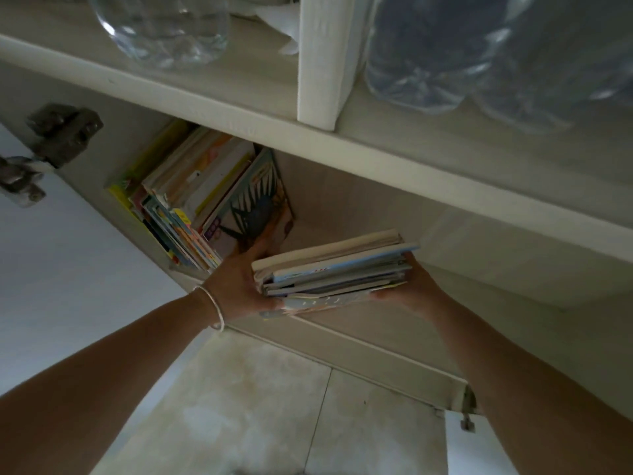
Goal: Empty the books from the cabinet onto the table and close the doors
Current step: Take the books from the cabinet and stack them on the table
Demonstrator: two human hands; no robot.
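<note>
A stack of several thin books lies flat between my two hands at the mouth of the open cabinet compartment. My left hand, with a silver bangle on the wrist, presses the stack's left end. My right hand grips its right end, fingers partly hidden behind the books. Further inside on the left, a row of colourful books stands leaning against the cabinet's side wall. The table is not in view.
The open left door with its metal hinge stands at the left. A shelf above holds clear plastic bottles. The open right door's corner shows at lower right. Pale floor tiles lie below.
</note>
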